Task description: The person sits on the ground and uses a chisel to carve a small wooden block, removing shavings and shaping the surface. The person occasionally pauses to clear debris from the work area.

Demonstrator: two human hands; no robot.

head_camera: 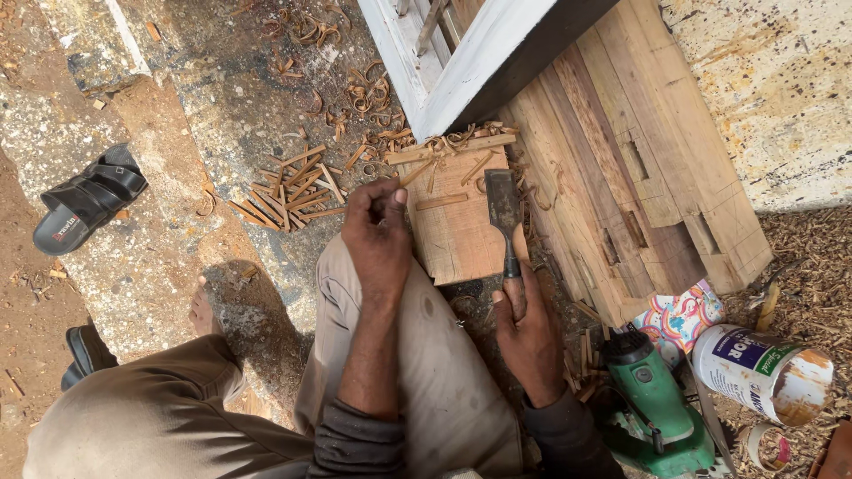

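- Our right hand [525, 324] grips the chisel [503, 213], blade pointing away onto the block [457, 235].
- Our left hand [377, 226] pinches a sliver at the block's left edge, nearer the cut.

The wooden block [457, 222] is taken as the landmark: the chisel [504, 213] is laid on its right part, gripped at the handle by the right hand [528, 333] just below the block, while the left hand [377, 235] is set at its left edge. Left of the block a heap of wood strips [288, 191] is found — further left, well apart, a sandal [84, 200]. Right of it the stacked planks [639, 168] are laid, and lower right — near them — the power tool [657, 404] beside the tin can [763, 372].
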